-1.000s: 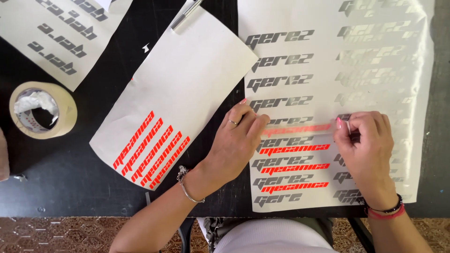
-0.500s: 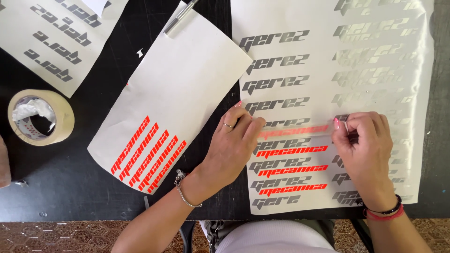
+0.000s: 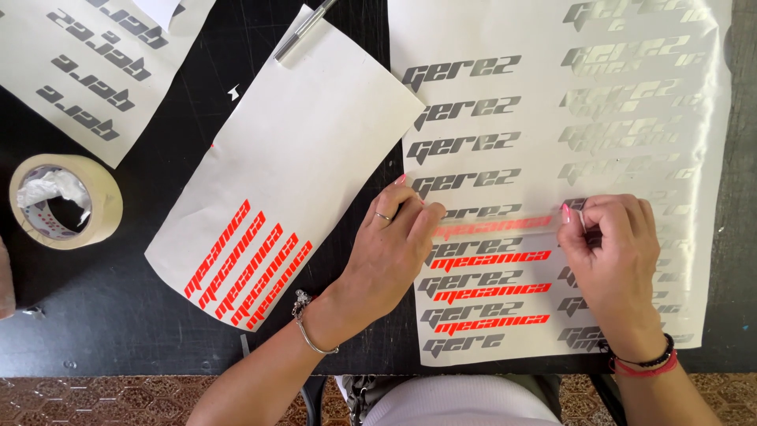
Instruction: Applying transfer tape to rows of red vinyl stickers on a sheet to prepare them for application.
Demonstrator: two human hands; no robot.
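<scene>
- On the black table point(image 3: 95, 315), the left hand point(image 3: 386, 252) lies flat, fingers together, pressing one end of the strip of clear tape point(image 3: 497, 227).
- Right hand point(image 3: 615, 252) curls, pinching the strip's other end over the big sticker sheet point(image 3: 552, 118).

A matte black surface point(image 3: 118, 315) filled the view under even daylight; below its edge ran a brown, hexagon-patterned floor point(image 3: 95, 402).

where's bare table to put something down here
Bare black table lies below the tape roll, left of the orange sticker sheet. A narrower strip runs between that sheet and the grey sheet top left. The right half is crowded: the big sheet, left hand, right hand.
</scene>
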